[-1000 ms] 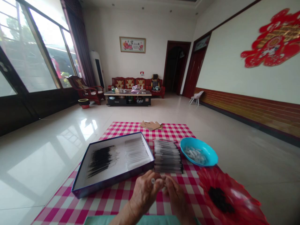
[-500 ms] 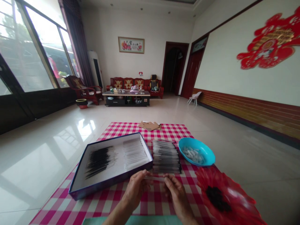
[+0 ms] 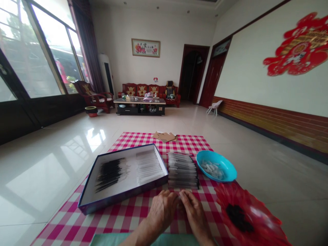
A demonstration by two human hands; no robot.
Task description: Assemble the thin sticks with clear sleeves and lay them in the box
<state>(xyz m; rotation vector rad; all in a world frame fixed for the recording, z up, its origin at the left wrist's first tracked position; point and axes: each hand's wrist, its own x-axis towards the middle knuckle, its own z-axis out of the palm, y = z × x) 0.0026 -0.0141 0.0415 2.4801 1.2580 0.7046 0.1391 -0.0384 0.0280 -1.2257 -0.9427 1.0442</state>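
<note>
My left hand (image 3: 164, 206) is closed, knuckles up, with its fingertips against those of my right hand (image 3: 191, 208). My right hand pinches with thumb and forefinger at the same spot. The clear pen barrel seen between them a moment ago is now almost wholly covered by the fingers. Just beyond my hands lies a stack of pens (image 3: 182, 171), side by side, with dark ends to the right. Left of it stands a shallow blue-edged box (image 3: 88, 186). Inside are black pen refills (image 3: 110, 172) on the left and clear pen barrels (image 3: 150, 166) on the right.
A blue bowl (image 3: 230, 169) with whitish translucent caps (image 3: 212, 169) stands right of the pens. Nearer is a red petal-shaped bowl (image 3: 261, 218) holding small black parts (image 3: 239, 218). Torn cardboard (image 3: 166, 137) lies at the far edge of the checked cloth (image 3: 138, 136).
My left hand has moved right and turned knuckles up, meeting my right hand. The pen barrel that showed between them is now covered. The view has shifted slightly.
</note>
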